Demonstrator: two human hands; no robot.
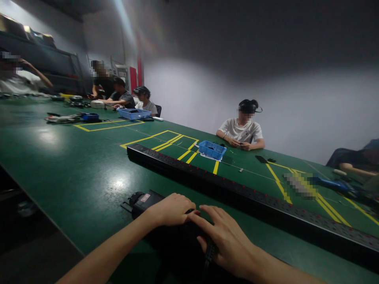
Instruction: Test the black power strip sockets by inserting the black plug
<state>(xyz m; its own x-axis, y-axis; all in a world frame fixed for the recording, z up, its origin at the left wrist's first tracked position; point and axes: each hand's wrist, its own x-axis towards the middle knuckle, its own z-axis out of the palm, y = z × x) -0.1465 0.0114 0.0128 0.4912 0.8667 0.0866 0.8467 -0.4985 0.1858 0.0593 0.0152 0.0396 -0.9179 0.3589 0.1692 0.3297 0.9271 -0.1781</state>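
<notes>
A black corded device (148, 199) with a rounded end, a small label and thin metal prongs lies at the near side of the green table. Its lower part is dark, so its exact kind is unclear. My left hand (174, 209) rests across its top with the fingers curled over it. Close by, my right hand (226, 236) curves around the device's rear end, where a thick black cord (210, 252) runs down past the thumb. The index finger of my right hand reaches toward the fingertips of my left hand.
A long black power strip (195, 171) crosses the green table (97, 157) just beyond my hands. Blue bins (211, 150) and yellow tape lines lie farther off. Across the table sits a person (242, 128); several others are at the left and right. The table edge (44, 213) runs along the left.
</notes>
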